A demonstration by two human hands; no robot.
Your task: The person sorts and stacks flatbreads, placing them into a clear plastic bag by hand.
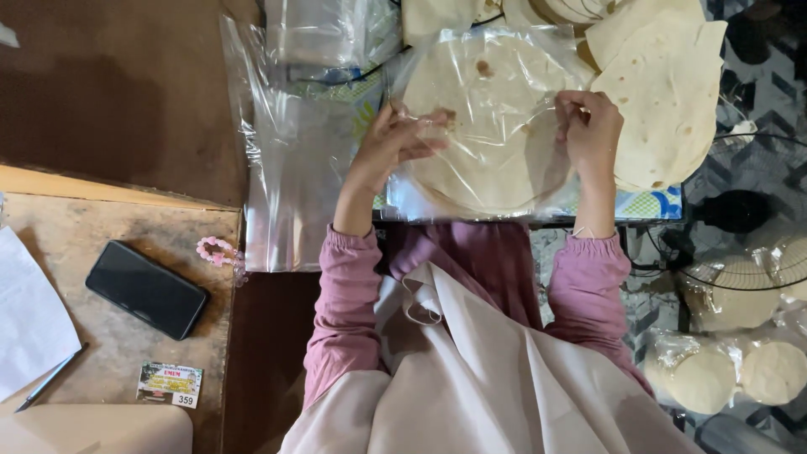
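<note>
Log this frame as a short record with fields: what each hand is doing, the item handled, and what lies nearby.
left hand: grips the left edge of a clear plastic bag
right hand: grips the bag's right edge
bag contents: stack of round flatbreads
loose flatbreads: piled to the right
empty bags: left of the hands
black phone: on the low board, far left
packed flatbreads: lower right

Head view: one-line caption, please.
Left hand and right hand grip a clear bag over stacked flatbreads.
</note>
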